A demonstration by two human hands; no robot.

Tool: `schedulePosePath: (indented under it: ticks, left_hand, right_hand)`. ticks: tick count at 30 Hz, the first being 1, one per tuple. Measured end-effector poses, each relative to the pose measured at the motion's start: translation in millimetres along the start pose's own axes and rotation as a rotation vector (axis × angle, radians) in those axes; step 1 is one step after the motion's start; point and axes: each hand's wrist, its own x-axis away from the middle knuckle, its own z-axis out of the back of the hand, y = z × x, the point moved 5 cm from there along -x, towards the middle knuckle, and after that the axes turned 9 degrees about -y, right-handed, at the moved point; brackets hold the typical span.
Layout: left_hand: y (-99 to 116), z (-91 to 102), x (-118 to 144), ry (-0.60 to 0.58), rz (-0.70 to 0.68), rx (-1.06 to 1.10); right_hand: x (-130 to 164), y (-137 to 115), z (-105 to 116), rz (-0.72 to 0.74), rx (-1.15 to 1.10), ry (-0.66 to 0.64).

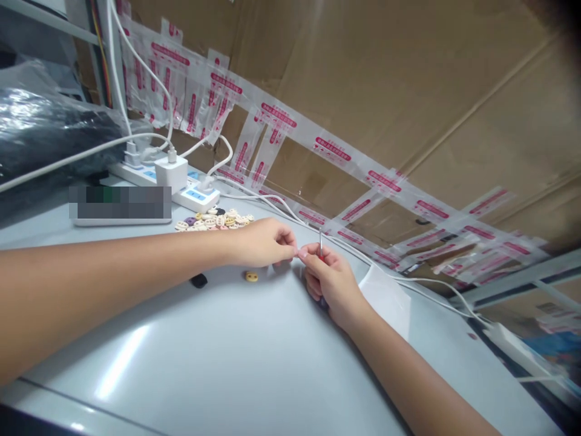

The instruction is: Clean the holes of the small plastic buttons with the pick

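My left hand (265,242) reaches across the grey table (204,363), its fingertips pinched together against those of my right hand. What it pinches is too small to see. My right hand (329,278) is closed around a thin tool with a red handle and a metal tip (320,242) that points upward. A yellow button-like piece (251,276) and a black piece (198,280) lie on the table just below my left hand. A heap of several small cream, yellow and purple pieces (213,220) sits behind my left wrist.
A white power strip (190,191) with a charger block (171,172) and white cables lies at the back left. Black material in clear plastic (49,139) is at far left. Taped cardboard (363,91) walls the back. A white sheet (388,297) lies right of my right hand.
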Motion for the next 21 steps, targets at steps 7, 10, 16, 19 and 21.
schedulePosePath:
  ticks: [7, 10, 16, 19, 21]
  left_hand:
    - [5, -0.2, -6, -0.001, -0.026, 0.002]
    - [10, 1.9, -8, -0.012, 0.021, -0.045]
    - [2, 4.8, -10, -0.006, 0.003, -0.003]
    - [-6, 4.6, -9, -0.017, -0.007, 0.006]
    - [-8, 4.4, -8, -0.028, -0.020, 0.015]
  right_hand:
    - [0, 0, 2, -0.004, -0.004, 0.037]
    - [0, 1, 5, 0.002, -0.030, 0.075]
    - [-1, 1, 2, -0.030, 0.027, 0.063]
    - [-1, -1, 1, -0.043, 0.067, 0.061]
    - [0, -1, 0, -0.055, 0.085, 0.069]
